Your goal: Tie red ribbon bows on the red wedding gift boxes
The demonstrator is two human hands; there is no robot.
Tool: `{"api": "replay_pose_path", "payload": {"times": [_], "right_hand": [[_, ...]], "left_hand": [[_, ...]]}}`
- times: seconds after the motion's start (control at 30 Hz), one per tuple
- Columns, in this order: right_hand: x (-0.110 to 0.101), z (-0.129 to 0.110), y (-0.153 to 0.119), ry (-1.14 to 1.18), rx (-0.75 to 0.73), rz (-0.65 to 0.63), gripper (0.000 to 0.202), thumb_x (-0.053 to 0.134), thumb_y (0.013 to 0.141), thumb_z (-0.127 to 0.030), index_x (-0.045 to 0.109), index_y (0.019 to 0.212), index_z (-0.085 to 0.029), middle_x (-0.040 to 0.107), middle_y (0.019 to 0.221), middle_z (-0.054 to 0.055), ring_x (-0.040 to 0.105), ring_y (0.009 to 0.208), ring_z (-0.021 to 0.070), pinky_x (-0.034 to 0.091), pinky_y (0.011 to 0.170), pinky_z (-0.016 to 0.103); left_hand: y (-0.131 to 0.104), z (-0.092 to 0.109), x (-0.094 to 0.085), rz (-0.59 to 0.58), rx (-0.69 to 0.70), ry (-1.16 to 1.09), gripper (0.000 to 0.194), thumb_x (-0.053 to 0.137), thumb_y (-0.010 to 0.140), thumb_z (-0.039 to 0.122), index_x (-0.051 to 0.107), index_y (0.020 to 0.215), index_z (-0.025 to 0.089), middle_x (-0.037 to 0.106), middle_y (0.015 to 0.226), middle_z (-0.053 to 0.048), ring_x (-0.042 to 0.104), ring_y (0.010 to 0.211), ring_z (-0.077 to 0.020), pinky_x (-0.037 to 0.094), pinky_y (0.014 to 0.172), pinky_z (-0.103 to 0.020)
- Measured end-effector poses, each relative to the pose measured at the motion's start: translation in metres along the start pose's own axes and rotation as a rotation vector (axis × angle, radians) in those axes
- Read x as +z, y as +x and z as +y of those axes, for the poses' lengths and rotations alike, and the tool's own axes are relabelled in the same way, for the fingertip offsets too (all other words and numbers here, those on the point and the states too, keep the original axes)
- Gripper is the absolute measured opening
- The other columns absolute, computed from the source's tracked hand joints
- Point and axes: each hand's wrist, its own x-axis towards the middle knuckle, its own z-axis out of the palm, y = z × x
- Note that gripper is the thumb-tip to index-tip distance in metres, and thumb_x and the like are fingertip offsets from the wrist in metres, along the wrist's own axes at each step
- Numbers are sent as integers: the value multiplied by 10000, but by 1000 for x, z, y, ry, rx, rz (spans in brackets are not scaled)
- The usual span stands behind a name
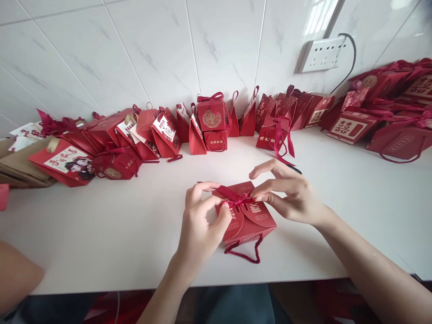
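A red gift box (248, 220) with gold lettering lies on the white table in front of me, its flaps folded over the top. A dark red ribbon (238, 198) is tied in a bow at the centre of the lid. My left hand (204, 216) pinches the ribbon on the left side of the knot. From the right, my right hand (286, 191) pinches the ribbon with thumb and index finger, its other fingers raised. A twisted red cord handle (248, 260) hangs from the near side of the box.
Several red boxes and bags line the tiled wall, among them a small ribboned box (273, 132). A pile of larger boxes (353, 126) stands at the right. A power strip (322, 55) is on the wall. Another person's arm (18, 274) shows at lower left.
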Motion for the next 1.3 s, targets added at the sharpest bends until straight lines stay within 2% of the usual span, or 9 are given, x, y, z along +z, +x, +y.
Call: {"api": "replay_pose_path", "payload": {"times": [0.1, 0.27, 0.37, 0.47, 0.57, 0.67, 0.8, 1.0, 1.3], "right_hand": [[-8, 4, 0, 48, 72, -96, 154, 562, 875, -169, 673, 771, -192, 533, 988, 90, 573, 894, 187, 511, 675, 307], [-19, 5, 0, 138, 147, -228, 170, 575, 884, -260, 687, 780, -187, 529, 993, 93, 572, 847, 167, 507, 683, 293], [-20, 1, 3, 181, 201, -174, 263, 579, 875, -402, 668, 767, -179, 548, 931, 88, 556, 832, 173, 482, 729, 307], [-22, -4, 5, 200, 404, -145, 422, 486, 888, -533, 571, 686, -173, 499, 693, 30, 460, 619, 124, 402, 566, 255], [-24, -10, 5, 230, 656, -356, 534, 442, 867, -618, 513, 590, -166, 373, 520, -24, 302, 481, 83, 257, 446, 230], [-25, -15, 4, 298, 773, -508, 563, 485, 832, -637, 519, 540, -156, 313, 472, -42, 245, 450, 68, 206, 426, 231], [-18, -20, 5, 386, 887, -528, 515, 528, 819, -608, 506, 568, -159, 241, 475, -67, 197, 438, 57, 155, 413, 228], [-5, -18, 7, 456, 952, -432, 493, 606, 775, -550, 378, 547, -177, 276, 488, -75, 210, 444, 47, 153, 413, 216], [-9, 2, 7, 731, 839, -498, 360, 624, 806, -398, 472, 589, -154, 455, 544, -46, 373, 519, 66, 267, 533, 239]], "left_hand": [[-2, -3, -1, 2, -76, -32, 179, 482, 787, 189, 515, 611, 195, 549, 1000, -51, 533, 1026, -201, 472, 832, -318], [-5, -7, -2, -51, -195, -114, 173, 462, 772, 192, 452, 599, 193, 517, 949, -59, 531, 989, -217, 477, 782, -323], [-3, -4, -3, -80, -204, -130, 176, 476, 791, 236, 459, 621, 195, 512, 958, -62, 519, 1000, -225, 464, 838, -346], [0, 2, -3, -80, -219, -94, 222, 500, 822, 343, 470, 653, 203, 502, 896, -53, 517, 914, -215, 459, 825, -354], [2, 6, -2, -64, -248, -19, 241, 529, 824, 381, 478, 663, 209, 481, 820, -36, 498, 844, -201, 459, 779, -333], [1, 8, -2, -98, -297, -23, 227, 513, 836, 351, 484, 659, 211, 465, 774, -22, 497, 788, -184, 458, 719, -306], [-1, 9, -1, -96, -356, -118, 285, 499, 842, 343, 424, 607, 199, 446, 726, -13, 503, 726, -166, 441, 637, -275], [-5, 8, 4, -58, -450, -285, 298, 510, 831, 345, 403, 599, 191, 446, 751, -10, 503, 697, -138, 416, 590, -235], [-9, -5, 6, -34, -394, -395, 331, 510, 829, 301, 329, 581, 177, 364, 725, 6, 384, 632, -103, 349, 570, -204]]}}
